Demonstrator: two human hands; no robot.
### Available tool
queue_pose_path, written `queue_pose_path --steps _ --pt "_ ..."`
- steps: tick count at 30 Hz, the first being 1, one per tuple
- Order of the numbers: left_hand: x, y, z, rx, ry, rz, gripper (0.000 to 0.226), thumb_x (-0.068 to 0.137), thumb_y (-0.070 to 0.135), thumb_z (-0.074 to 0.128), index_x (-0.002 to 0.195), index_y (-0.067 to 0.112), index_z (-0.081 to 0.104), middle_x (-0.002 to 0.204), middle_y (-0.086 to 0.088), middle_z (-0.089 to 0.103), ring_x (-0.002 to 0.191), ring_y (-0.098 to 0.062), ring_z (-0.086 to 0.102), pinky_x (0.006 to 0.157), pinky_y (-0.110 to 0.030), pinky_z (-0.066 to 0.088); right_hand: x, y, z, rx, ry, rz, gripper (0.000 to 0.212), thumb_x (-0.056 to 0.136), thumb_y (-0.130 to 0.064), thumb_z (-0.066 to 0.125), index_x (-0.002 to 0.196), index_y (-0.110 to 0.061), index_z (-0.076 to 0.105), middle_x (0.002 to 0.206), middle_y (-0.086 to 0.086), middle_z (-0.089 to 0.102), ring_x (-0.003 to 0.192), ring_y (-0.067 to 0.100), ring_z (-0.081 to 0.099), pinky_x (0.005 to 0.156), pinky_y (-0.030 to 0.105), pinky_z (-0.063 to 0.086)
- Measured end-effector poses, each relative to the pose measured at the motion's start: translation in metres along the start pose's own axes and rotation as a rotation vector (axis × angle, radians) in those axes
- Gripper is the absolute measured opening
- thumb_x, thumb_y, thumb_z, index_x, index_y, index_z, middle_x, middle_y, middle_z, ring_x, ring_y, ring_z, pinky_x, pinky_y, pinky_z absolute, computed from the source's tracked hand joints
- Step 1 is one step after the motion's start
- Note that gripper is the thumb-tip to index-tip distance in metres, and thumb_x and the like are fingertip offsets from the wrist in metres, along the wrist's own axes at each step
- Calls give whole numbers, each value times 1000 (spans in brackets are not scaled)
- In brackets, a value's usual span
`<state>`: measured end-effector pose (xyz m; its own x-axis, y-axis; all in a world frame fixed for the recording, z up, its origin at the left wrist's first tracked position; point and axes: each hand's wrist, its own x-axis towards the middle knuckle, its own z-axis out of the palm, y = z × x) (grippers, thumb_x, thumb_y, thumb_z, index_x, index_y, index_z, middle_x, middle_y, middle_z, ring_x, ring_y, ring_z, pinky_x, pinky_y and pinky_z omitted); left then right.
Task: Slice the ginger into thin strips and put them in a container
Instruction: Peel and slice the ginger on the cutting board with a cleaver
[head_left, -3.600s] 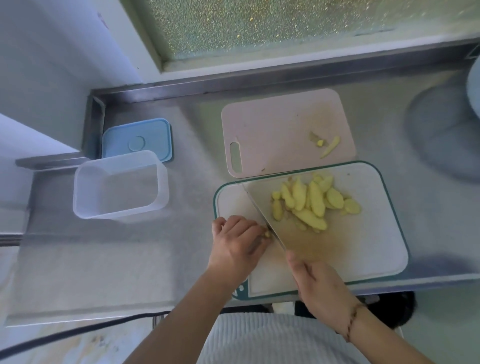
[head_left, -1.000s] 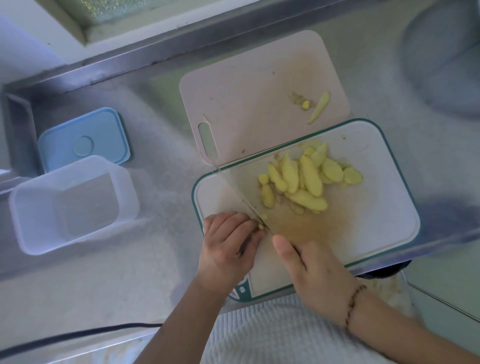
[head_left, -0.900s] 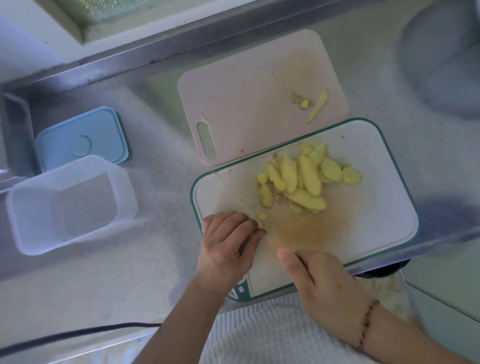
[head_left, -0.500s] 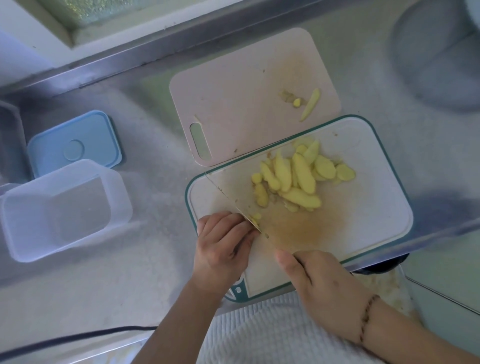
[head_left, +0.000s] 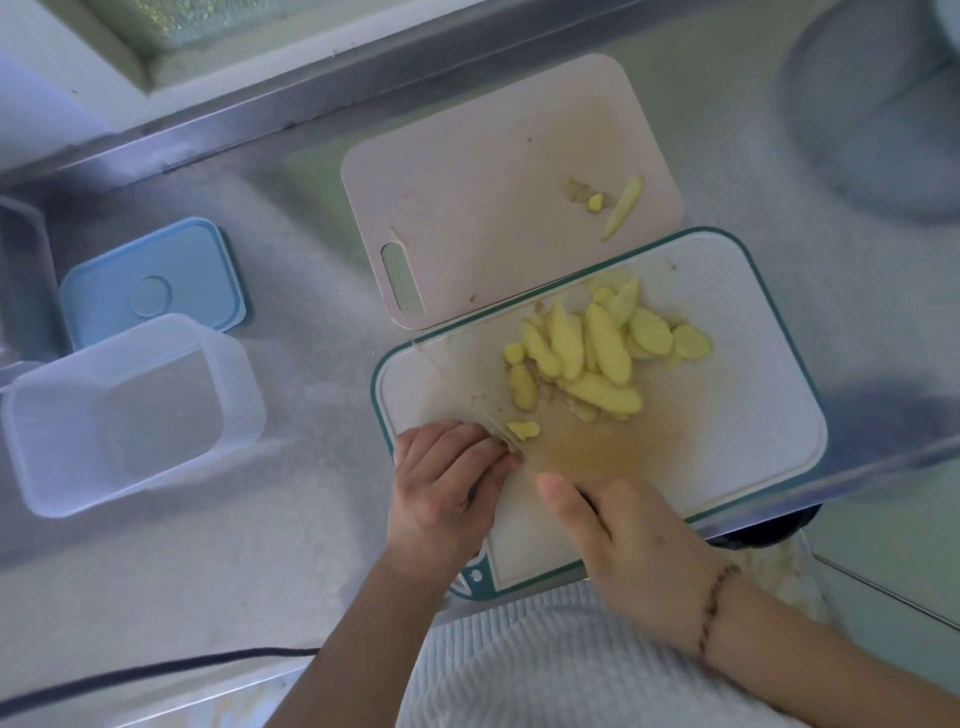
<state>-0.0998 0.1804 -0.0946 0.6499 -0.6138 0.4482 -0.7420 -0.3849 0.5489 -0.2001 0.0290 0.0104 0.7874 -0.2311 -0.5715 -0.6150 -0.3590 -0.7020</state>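
On the white cutting board with a teal rim (head_left: 753, 415) lies a pile of yellow ginger slices (head_left: 597, 348). My left hand (head_left: 447, 493) has curled fingers pressed on a small ginger piece that is mostly hidden under them. My right hand (head_left: 634, 540) grips the knife handle; the wide blade (head_left: 467, 384) stands on edge against my left fingertips. One fresh slice (head_left: 523, 430) lies just right of the blade. An empty clear plastic container (head_left: 130, 410) stands at the left.
A pink cutting board (head_left: 493, 182) with a few ginger scraps (head_left: 618, 205) lies behind the white one. The container's blue lid (head_left: 150, 280) rests behind the container. A dark cable (head_left: 156, 670) runs along the steel counter's front edge.
The blade has come down and a new slice has fallen to its right. My left fingers have shifted slightly back on the ginger piece. The view has moved a little.
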Motion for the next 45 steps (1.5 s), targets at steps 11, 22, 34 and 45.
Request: queue_pose_path --steps 11,22,34,45 --pt "-2 -1 1 -22 23 8 34 104 22 60 80 6 79 87 -3 75 84 -24 70 72 -43 52 -18 5 -2 -135 -7 21 62 82 -73 14 58 -21 39 50 -4 40 49 10 40 51 24 36" --pt "-1 -1 1 -36 27 5 29 101 21 64 81 7 79 89 -3 76 89 -20 68 73 -43 53 -8 3 2 -107 -50 73 60 82 -71 15 56 -20 36 47 -4 36 46 9 37 50 24 34" --pt "-3 1 -1 -25 0 -15 13 87 17 80 79 7 79 87 -3 74 84 -22 68 73 -45 52 -2 -4 -7 10 -35 46 58 84 -66 26 50 -19 28 41 -6 29 43 9 30 47 24 28" --pt "-3 -1 -1 -72 9 -16 29 100 23 65 80 6 79 88 -3 75 89 -19 66 74 -43 52 -11 2 -7 -61 -47 24 60 82 -69 22 54 -18 36 47 -1 36 48 10 37 51 26 35"
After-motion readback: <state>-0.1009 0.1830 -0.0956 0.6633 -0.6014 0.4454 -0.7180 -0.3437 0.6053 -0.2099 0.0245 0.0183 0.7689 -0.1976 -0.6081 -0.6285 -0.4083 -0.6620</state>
